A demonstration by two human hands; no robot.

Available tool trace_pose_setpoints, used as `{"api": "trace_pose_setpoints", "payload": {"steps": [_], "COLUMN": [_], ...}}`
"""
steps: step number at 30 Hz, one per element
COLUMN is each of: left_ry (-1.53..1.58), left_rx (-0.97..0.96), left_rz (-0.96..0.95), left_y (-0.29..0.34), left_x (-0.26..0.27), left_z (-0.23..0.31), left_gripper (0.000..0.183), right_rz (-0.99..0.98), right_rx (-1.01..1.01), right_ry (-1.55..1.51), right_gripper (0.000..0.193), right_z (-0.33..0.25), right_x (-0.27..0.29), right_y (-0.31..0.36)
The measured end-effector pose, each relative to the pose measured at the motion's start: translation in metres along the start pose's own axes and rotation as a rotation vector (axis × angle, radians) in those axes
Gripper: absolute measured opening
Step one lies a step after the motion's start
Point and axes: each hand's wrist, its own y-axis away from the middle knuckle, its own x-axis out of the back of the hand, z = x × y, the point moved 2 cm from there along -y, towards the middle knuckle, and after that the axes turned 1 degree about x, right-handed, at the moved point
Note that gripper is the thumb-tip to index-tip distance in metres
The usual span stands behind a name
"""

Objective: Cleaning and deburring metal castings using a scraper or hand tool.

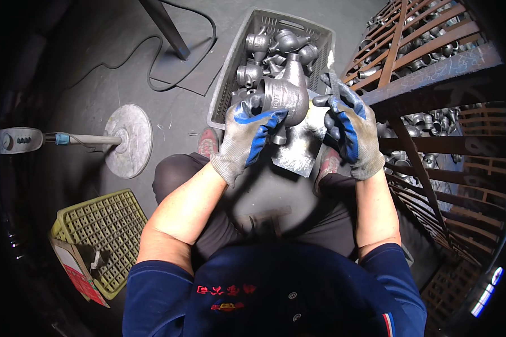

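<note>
My left hand, in a grey glove with a blue palm, is closed on a large grey metal valve body. Its threaded round mouth faces left, and a tapered neck points away from me. In my similarly gloved right hand is a narrow flat grey tool, upright between thumb and fingers; its exact kind is hard to make out. Under the casting stands a worn, shiny metal block between my feet. Just beyond my hands, a grey plastic crate holds several similar castings.
On the right rises a rusty slatted metal bin full of fittings. At the left stand a pedestal fan with a round base and a yellow-green crate. A black cable loops by a metal post.
</note>
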Motion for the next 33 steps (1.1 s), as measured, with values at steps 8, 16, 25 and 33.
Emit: {"api": "trace_pose_setpoints", "payload": {"steps": [8,16,25,33], "left_ry": [-0.149,-0.319,-0.263,-1.196], "left_rx": [0.066,0.103,-0.095,-0.844], "left_rz": [-0.032,-0.271,-0.316,-0.346], "left_y": [0.006,0.011,0.010,0.014], "left_x": [-0.013,-0.012,-0.027,-0.040], "left_z": [0.013,0.013,0.026,0.038], "left_gripper": [0.015,0.028,0.047,0.053], "right_rz": [0.025,-0.013,-0.282,-0.121], "right_rx": [0.050,0.158,-0.108,-0.168], "right_ry": [-0.058,0.243,-0.183,-0.413], "right_gripper": [0.033,0.028,0.026,0.030], "right_z": [0.004,0.009,0.013,0.023], "right_x": [0.000,0.010,0.019,0.016], "right_y": [-0.012,-0.024,-0.029,-0.034]}}
